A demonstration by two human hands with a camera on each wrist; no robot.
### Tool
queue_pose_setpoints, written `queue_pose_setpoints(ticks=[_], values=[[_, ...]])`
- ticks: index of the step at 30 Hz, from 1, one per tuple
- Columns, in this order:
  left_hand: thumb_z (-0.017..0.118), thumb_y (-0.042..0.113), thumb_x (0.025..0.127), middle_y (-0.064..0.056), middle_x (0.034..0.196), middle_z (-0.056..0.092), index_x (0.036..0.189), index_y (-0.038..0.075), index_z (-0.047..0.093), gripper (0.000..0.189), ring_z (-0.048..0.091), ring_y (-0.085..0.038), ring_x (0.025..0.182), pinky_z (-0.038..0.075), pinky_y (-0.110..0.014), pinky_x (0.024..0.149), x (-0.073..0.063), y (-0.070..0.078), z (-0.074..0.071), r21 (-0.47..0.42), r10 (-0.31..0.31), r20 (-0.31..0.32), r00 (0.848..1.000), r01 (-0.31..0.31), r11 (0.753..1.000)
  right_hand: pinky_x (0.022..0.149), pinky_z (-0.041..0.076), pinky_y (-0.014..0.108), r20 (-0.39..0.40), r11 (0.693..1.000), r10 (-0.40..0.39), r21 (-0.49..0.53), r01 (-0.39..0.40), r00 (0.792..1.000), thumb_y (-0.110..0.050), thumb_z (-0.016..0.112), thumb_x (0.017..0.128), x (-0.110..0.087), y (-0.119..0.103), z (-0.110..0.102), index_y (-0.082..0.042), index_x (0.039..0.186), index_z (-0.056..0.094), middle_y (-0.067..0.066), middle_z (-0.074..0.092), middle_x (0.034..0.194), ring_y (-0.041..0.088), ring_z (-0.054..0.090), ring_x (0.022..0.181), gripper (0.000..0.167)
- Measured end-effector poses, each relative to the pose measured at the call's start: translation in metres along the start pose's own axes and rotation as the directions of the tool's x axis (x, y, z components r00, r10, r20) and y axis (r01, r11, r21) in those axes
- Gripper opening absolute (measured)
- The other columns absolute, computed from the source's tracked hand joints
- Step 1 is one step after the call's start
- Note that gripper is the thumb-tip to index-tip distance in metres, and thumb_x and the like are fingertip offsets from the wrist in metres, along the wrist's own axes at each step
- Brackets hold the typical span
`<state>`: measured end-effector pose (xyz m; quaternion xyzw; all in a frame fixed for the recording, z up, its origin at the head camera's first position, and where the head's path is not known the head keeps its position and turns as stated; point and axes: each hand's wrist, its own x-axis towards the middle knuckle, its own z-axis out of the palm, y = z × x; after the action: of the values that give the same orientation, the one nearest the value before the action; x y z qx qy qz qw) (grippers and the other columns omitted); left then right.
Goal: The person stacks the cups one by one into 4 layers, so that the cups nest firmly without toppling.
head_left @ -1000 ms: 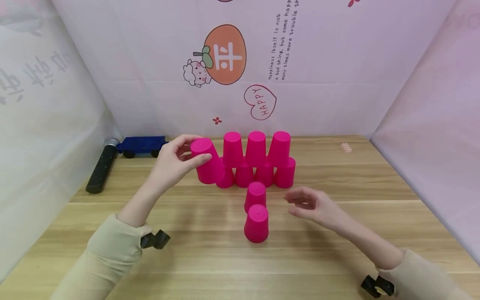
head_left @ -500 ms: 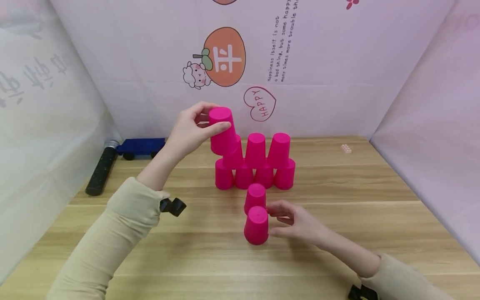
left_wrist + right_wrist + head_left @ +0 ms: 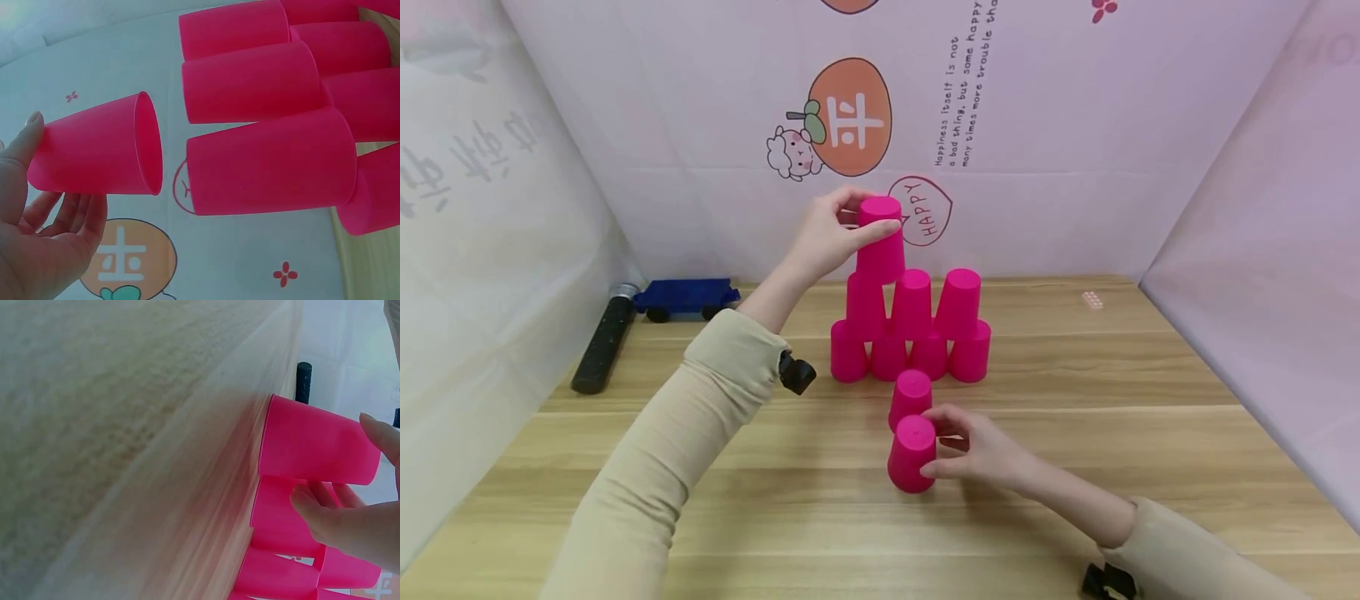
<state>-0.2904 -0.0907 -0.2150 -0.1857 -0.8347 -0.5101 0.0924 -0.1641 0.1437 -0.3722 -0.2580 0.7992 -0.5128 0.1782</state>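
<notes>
Between thumb and fingers, my left hand [image 3: 829,240] holds an upside-down pink cup [image 3: 882,250] over the left side of a cup stack. The left wrist view shows a gap between this cup's rim [image 3: 148,144] and the stack. That stack has an upper row of three inverted cups [image 3: 912,304] on a bottom row of several more [image 3: 848,354]. Nearer to me, my right hand [image 3: 985,450] grips an inverted pink cup [image 3: 910,458] from its right side, thumb on the near side. Just behind it stands another pink cup [image 3: 912,393], partly hidden.
At the back left lie a black microphone-shaped object [image 3: 604,342] and a small blue wheeled cart [image 3: 685,297]. A little pale pink studded block [image 3: 1092,300] rests at the back right. Printed cloth walls [image 3: 1037,225] enclose the wooden table [image 3: 790,533].
My left hand has lifted its cup up and rightward, from beside the stack to above it. My right hand has come in from the right and taken hold of the nearest cup.
</notes>
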Motion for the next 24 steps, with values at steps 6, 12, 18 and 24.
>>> queue_pose_setpoints(ticks=[6,12,18,24], values=[[0.074,0.033,0.08,-0.005,0.113,0.061,0.122,0.013,0.056,0.05,0.059,-0.018,0.1,0.056,-0.03,0.081,0.004,-0.005,0.011,-0.009,0.0,0.007,1.0,0.0,1.0,0.097,0.048,0.049,-0.002,1.0,0.013,0.0,-0.013,1.0,-0.017,0.076,0.079,0.002,0.0,0.002,-0.004,0.124,0.051,0.013,0.058,0.119,0.031,0.056,0.112,0.053],[0.074,0.031,0.08,-0.005,0.115,0.06,0.122,0.014,0.056,0.049,0.058,-0.019,0.102,0.055,-0.031,0.08,0.005,-0.008,0.016,0.004,-0.021,0.016,1.0,0.021,1.0,0.097,0.048,0.047,0.011,1.0,0.017,0.003,-0.017,1.0,-0.016,0.075,0.08,0.006,0.001,0.004,-0.004,0.124,0.051,0.013,0.058,0.12,0.031,0.056,0.113,0.052],[0.074,0.031,0.08,-0.005,0.116,0.059,0.123,0.014,0.056,0.05,0.057,-0.019,0.103,0.055,-0.032,0.081,0.006,-0.011,0.017,-0.005,-0.027,0.014,1.0,0.027,1.0,0.097,0.049,0.047,0.017,1.0,0.014,-0.011,-0.014,1.0,-0.018,0.075,0.08,0.008,0.002,0.004,-0.005,0.124,0.051,0.012,0.058,0.121,0.03,0.055,0.113,0.052],[0.073,0.031,0.081,-0.006,0.115,0.06,0.123,0.014,0.056,0.049,0.058,-0.02,0.103,0.055,-0.033,0.082,0.006,-0.012,0.017,-0.013,-0.033,0.021,0.999,0.033,0.999,0.097,0.049,0.046,0.026,1.0,0.001,-0.02,-0.001,1.0,-0.019,0.074,0.081,0.009,0.001,0.005,-0.005,0.124,0.051,0.011,0.058,0.121,0.029,0.056,0.113,0.051]])
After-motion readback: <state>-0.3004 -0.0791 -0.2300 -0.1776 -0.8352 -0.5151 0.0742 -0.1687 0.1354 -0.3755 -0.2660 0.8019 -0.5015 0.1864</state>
